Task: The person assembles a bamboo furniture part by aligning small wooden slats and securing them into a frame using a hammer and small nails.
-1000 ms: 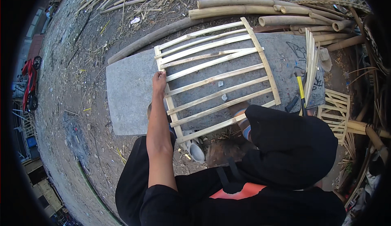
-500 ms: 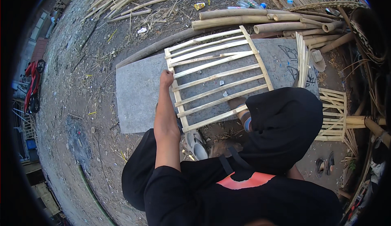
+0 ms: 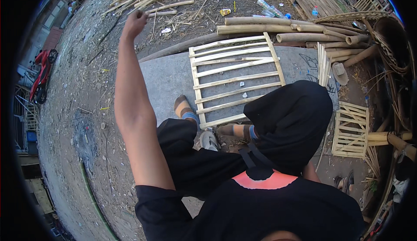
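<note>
The left hand [image 3: 137,23] is up at upper left, fingers curled, holding what I can't tell; the right is hidden. Upper centre, the slatted frame [image 3: 236,80] lies untouched on the slab [image 3: 167,80]: seemingly between grips, so handling it calls for reaching down.

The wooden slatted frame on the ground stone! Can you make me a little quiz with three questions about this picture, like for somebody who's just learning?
1. True or false: the left hand is touching the wooden slatted frame.

2. Fill in the missing word: most of the frame lies over a flat grey ____.

3. Pick one. Where in the picture is the red motorbike?
A) At the left side
B) At the right side
C) In the middle

Key:
1. False: the hand is raised, apart from the frame.
2. Slab.
3. A.
</note>
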Tool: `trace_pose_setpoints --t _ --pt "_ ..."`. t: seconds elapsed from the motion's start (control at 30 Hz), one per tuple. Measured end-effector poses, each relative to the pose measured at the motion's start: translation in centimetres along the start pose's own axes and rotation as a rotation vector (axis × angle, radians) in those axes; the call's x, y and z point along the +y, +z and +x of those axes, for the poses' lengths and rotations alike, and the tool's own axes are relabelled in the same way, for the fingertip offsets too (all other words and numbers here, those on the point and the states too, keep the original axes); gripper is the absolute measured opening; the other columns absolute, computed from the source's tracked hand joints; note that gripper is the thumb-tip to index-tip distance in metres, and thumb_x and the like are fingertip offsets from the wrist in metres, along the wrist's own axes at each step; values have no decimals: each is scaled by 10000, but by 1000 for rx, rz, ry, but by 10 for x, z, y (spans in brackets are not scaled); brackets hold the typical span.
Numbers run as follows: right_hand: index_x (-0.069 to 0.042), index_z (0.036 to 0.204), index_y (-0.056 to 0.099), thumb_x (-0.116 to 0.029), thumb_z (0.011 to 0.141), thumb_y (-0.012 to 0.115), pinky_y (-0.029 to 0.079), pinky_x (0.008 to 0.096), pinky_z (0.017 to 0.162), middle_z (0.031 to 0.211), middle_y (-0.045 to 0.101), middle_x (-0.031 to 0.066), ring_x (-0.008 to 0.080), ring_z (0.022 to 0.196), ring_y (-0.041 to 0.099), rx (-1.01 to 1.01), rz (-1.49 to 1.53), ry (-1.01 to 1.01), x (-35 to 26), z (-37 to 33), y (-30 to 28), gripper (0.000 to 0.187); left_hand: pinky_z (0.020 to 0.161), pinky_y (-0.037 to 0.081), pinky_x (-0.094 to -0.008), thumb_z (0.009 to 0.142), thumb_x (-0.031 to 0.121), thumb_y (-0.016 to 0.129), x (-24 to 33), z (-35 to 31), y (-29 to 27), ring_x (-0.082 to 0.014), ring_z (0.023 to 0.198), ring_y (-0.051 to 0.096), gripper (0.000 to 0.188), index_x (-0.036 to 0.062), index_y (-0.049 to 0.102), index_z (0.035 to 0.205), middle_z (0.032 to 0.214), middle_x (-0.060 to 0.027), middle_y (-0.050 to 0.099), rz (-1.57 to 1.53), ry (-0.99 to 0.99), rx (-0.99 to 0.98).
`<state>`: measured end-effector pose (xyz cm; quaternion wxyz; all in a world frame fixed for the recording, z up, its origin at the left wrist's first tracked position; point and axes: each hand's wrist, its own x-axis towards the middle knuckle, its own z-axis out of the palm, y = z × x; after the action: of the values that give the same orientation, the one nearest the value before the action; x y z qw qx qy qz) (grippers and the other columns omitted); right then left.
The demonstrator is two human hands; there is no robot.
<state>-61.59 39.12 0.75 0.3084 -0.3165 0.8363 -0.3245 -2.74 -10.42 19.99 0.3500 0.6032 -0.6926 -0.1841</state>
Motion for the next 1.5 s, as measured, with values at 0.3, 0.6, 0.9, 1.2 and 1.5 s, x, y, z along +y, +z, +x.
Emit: trace_pose_setpoints --t 0.3,0.6,0.9,1.2,1.5 --pt "-8 919 572 -188 844 689 421 346 619 718 547 80 185 671 516 -43 18 -13 -7 1 13 228 556 455 -276 935 340 659 -56 -57 -43 -130 787 653 302 44 614 977 879 -25 651 -140 -353 63" --pt "-2 901 568 -190 846 689 411 337 615 714 539 70 169 669 498 -52 13 -10 -17 20 7 230 561 435 -287 905 315 701 -85 -59 -53 -114 678 592 307 20 637 956 789 -13 619 54 -359 2" --pt "4 883 565 -193 848 688 402 328 610 710 531 61 152 666 480 -107 4 6 -8 51 14 235 704 489 -341 879 325 715 5 -31 1 -180 742 625 326 7 681 943 841 -106 698 371 22 -87" --pt "10 865 562 -195 851 688 393 319 606 707 523 52 136 664 461 -190 6 -43 -20 118 57 241 801 505 -455 822 310 743 -103 -115 241 -371 908 660 277 43 693 873 959 -219 686 160 -160 -215" --pt "12 847 556 -188 853 690 382 310 592 693 514 42 120 654 443 -285 -67 -79 -44 152 111 241 978 445 -463 885 124 633 -134 -188 331 -389 1155 542 136 30 554 944 1335 -161 565 196 -17 -138"
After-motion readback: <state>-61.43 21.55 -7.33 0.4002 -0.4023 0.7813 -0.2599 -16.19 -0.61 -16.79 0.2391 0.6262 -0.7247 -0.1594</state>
